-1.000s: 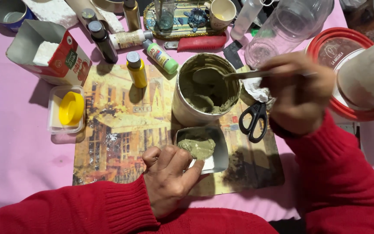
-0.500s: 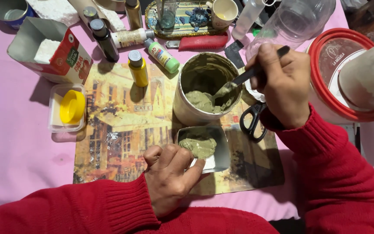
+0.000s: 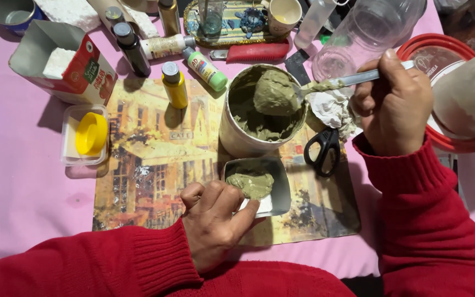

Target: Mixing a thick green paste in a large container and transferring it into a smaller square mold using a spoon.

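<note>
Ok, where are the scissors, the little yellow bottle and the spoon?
scissors (image 3: 321, 149), head view, on the black handle loops beside the tub.
yellow bottle (image 3: 176, 88), head view, on its yellow body below the grey cap.
spoon (image 3: 353, 80), head view, on the metal handle just left of the right hand (image 3: 394, 104).

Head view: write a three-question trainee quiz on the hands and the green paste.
1. True or false: the right hand holds a spoon whose bowl lifts a lump of green paste at the round tub.
2. What does the left hand touch?
A. the black scissors
B. the small rectangular dish of paste
C. the yellow lid
3. Fill in: the scissors lie to the ____ of the tub as the camera sees it.

Key
1. True.
2. B; its fingers rest at the dish's near edge.
3. right, between the tub and the right hand.
</note>
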